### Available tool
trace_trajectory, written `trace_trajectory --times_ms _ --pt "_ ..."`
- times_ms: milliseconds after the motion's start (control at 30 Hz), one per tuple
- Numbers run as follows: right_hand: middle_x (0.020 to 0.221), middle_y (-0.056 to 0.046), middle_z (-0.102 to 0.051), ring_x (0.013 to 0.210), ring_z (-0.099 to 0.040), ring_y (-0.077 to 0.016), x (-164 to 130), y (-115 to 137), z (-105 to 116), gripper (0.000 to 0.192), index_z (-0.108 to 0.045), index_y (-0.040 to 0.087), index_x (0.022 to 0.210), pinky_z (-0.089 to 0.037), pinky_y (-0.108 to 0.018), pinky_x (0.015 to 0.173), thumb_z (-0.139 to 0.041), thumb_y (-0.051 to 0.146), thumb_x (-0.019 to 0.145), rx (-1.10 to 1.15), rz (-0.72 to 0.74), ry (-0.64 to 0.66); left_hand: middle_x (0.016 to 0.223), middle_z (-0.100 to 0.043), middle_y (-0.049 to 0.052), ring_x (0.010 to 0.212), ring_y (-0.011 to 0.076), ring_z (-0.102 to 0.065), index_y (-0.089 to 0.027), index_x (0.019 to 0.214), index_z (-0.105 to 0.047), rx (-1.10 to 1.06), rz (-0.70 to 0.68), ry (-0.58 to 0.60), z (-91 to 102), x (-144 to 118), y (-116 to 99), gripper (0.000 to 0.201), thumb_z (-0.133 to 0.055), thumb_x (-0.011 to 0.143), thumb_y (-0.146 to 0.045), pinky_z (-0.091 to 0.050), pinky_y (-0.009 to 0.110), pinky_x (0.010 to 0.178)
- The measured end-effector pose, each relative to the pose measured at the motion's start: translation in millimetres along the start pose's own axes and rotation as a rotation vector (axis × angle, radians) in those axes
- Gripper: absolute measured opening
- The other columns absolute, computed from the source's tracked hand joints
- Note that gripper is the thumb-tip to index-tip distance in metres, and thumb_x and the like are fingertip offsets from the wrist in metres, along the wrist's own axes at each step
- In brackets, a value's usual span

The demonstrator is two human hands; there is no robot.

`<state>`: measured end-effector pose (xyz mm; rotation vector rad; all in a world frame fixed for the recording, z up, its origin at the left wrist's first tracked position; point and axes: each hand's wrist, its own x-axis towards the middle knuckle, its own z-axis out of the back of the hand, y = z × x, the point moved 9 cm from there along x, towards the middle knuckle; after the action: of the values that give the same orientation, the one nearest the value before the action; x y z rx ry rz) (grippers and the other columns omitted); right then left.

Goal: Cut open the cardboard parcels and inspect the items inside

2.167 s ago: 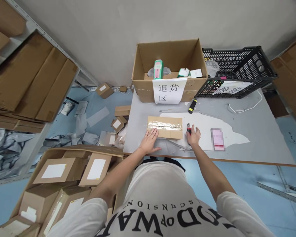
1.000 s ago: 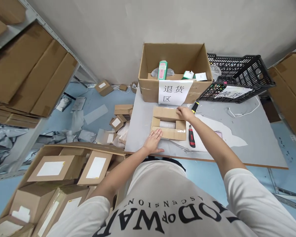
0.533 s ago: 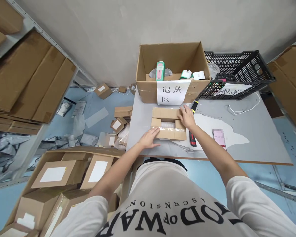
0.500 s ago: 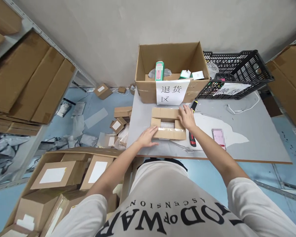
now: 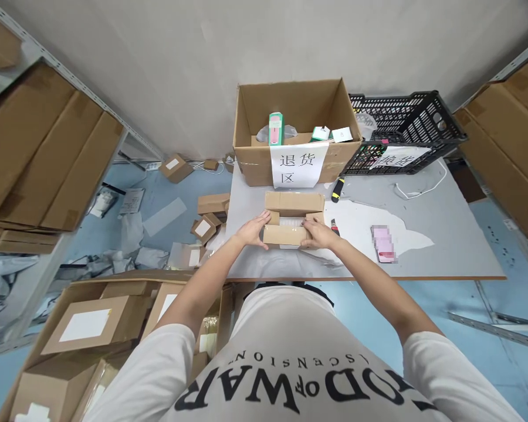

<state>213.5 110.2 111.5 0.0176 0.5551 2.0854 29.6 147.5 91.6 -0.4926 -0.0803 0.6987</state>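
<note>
On the table, a small cardboard box (image 5: 286,235) lies with its top flaps parted, and clear bubble-like wrap (image 5: 290,221) shows in the gap. My left hand (image 5: 252,230) grips its left end, fingers at the back corner and thumb near the front. At the right end, my right hand (image 5: 319,234) has hold of the front flap and side, with fingertips at the opening. Just right of that hand is a red and black cutter (image 5: 334,226), partly hidden. A yellow and black tool handle (image 5: 338,190) lies behind it.
A large open carton (image 5: 255,161) with a paper sign holds green boxes behind my hands. Beside it is a black crate (image 5: 426,123). A pink phone (image 5: 383,244) lies on the table (image 5: 457,246) to the right. A big carton of parcels (image 5: 83,325) stands at lower left.
My right hand has moved from the back right corner to the front right of the box. My left hand has slid back along the left end. The flaps stand more raised.
</note>
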Motion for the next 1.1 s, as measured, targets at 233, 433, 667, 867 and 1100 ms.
trace_trajectory --times_ms 233,433,667,867,1100 --pt "0.088 -0.008 -0.066 0.09 -0.062 -0.0226 -21.0 19.2 6.3 0.03 -0.053 0.018 0.09 -0.037 -0.035 0.095 -0.063 0.045 0.08 -0.13 -0.075 -0.074 0.149 -0.022 0.024 0.14 0.0297 -0.015 -0.005 0.141 -0.025 -0.035 0.027 -0.036 1.1 -5.7 0.2 0.121 -0.073 0.049 -0.066 -0.023 0.04 0.112" --pt "0.085 -0.008 -0.067 0.082 -0.062 -0.0211 -33.8 33.5 3.6 0.013 -0.055 0.019 0.091 -0.04 -0.028 0.071 -0.05 0.03 0.09 -0.299 -0.112 -0.069 0.149 -0.023 0.023 0.139 0.0324 -0.018 -0.008 0.142 -0.025 -0.035 0.041 -0.048 0.8 -4.7 -1.0 0.115 -0.076 0.051 -0.056 -0.026 0.043 0.111" --pt "0.125 -0.013 -0.059 0.114 -0.054 -0.0221 -63.4 46.5 -20.2 0.036 -0.055 0.017 0.118 -0.038 -0.032 0.091 -0.034 0.009 0.09 -0.402 -0.009 -0.157 0.149 -0.023 0.023 0.14 0.0324 -0.017 -0.005 0.141 -0.024 -0.015 0.043 -0.043 0.3 0.8 -4.3 0.105 -0.074 0.058 -0.046 -0.029 0.041 0.11" --pt "0.15 -0.016 -0.026 0.139 -0.021 -0.0296 -80.2 47.6 -73.1 0.059 -0.031 0.011 0.142 -0.022 -0.048 0.109 -0.046 0.024 0.087 -0.378 -0.05 -0.179 0.151 -0.014 0.025 0.141 0.0319 -0.011 -0.003 0.144 -0.015 -0.022 0.04 0.027 -1.6 -2.6 -5.1 0.112 -0.073 0.059 -0.047 -0.024 0.041 0.111" --pt "0.144 -0.014 -0.039 0.133 -0.034 -0.0254 -82.7 46.4 -51.7 0.045 -0.044 0.015 0.135 -0.027 -0.045 0.107 -0.037 0.028 0.092 -0.271 -0.073 -0.241 0.152 -0.008 0.023 0.141 0.0331 -0.007 -0.004 0.145 -0.008 0.117 0.095 0.215 8.5 -6.8 -13.1 0.106 -0.065 0.062 -0.037 -0.019 0.05 0.11"
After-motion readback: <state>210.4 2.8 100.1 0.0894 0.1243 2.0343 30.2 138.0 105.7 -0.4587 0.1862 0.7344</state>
